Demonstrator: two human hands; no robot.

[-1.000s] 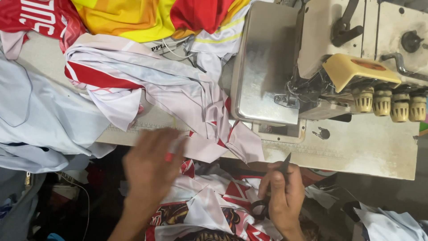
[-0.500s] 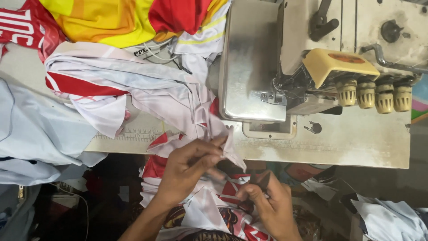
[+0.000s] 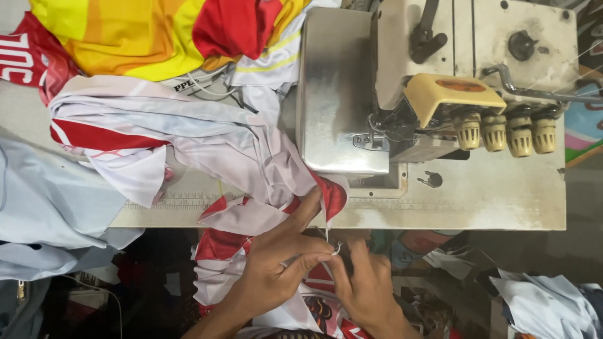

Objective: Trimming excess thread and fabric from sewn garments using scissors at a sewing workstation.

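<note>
Red-and-white fabric (image 3: 264, 216) now pinched between both grips: left hand (image 3: 276, 267) has come in beside right hand (image 3: 367, 285), clamped at its loose thread.

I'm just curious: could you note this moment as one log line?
left hand: pinching white-and-red fabric | right hand: pinching thread end | both at table edge | sewing machine: untouched

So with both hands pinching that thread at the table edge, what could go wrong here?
The left hand and right hand meet on a thin white thread running from the red-and-white cloth; a hard tug might pucker the seam. The cloth drapes off the table and could slide down.
</note>
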